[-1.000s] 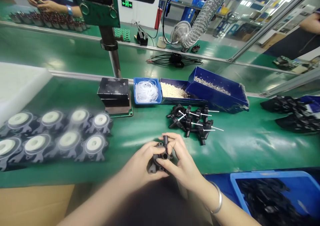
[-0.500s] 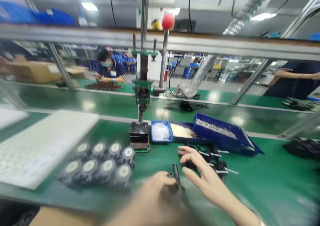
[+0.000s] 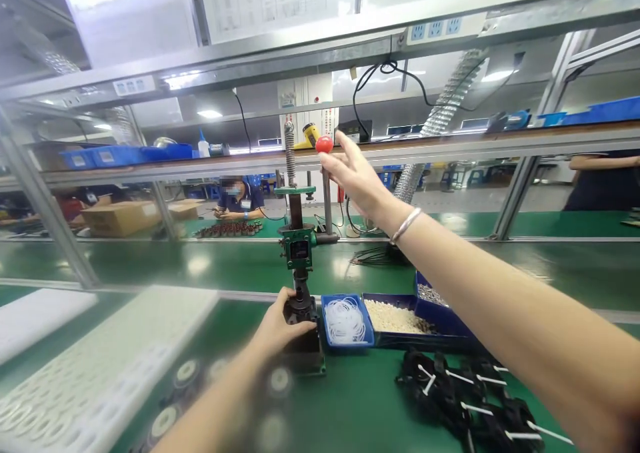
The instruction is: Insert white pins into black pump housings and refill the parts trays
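Note:
A green hand press (image 3: 299, 245) stands in the middle of the bench, its ram down close over its black base. My left hand (image 3: 281, 323) grips a black part (image 3: 301, 309) on that base, thumb and fingers around it. Up at the red ball knob (image 3: 324, 144) of the press lever, my right hand (image 3: 353, 176) touches the ball with its fingertips, fingers apart and not wrapped round it. A metal bangle (image 3: 406, 225) circles my right wrist.
Right of the press are a blue tray of white rings (image 3: 346, 321) and a bin of cream pieces (image 3: 395, 316). Black parts with white sticks (image 3: 465, 393) lie nearer. White perforated sheets (image 3: 100, 359) and round-topped parts (image 3: 165, 421) are left. A person (image 3: 240, 198) sits beyond.
My left hand has carried the black part forward onto the press base. My right hand has risen from above the bench to the red knob. The view has tilted up.

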`<state>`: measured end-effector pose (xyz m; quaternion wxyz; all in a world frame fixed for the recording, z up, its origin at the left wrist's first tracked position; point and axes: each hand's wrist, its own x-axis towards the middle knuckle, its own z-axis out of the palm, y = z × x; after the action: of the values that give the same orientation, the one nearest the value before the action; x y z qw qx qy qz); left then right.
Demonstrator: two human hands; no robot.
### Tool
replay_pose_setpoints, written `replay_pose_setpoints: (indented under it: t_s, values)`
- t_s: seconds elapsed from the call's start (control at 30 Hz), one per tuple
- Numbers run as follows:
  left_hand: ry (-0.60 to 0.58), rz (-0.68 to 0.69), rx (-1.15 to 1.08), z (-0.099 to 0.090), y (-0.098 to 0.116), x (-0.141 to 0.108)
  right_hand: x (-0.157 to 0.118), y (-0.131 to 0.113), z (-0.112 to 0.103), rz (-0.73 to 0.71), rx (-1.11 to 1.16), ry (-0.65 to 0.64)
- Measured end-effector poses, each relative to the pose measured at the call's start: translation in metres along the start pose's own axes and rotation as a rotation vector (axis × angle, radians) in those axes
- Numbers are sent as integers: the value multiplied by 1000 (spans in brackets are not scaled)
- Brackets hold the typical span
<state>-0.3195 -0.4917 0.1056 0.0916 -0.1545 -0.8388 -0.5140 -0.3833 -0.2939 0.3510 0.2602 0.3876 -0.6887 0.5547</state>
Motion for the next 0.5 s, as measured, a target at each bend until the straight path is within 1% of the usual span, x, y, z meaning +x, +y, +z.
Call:
replay_pose_setpoints:
  t_s: [0.03,0.07,0.1,0.13,0.2,0.27,0.3,0.33,0.37,0.43,0.5]
  values:
    - [2,-2,-5,1,-2,2,3,-8,0,-12,19,1]
    - [1,-4,-11,2,-4,4,1,-17,-1,-28,41,2]
    - [-3,-6,-18,2,-5,7,-7,-26,-2,-47,67,3]
    - [-8,-9,-24,2,-7,9,-21,-36,-3,-69,91,2]
    - [-18,-18,-37,2,-11,12,-59,-51,-4,-90,126,-2]
    - [-19,-28,-46,3,-15,14,-105,-57,-1,-69,64,-82]
    - [-15,-30,-44,3,-17,15,-127,-56,1,-55,28,-119]
    - [-13,-29,-40,4,-20,15,-147,-53,5,-67,1,-159]
    - [-13,-26,-36,4,-22,15,-164,-47,10,-97,-8,-174]
    - [-20,-18,-29,4,-24,14,-190,-33,21,-183,22,-88]
    - [-28,-12,-31,5,-26,14,-202,-22,31,-243,57,15]
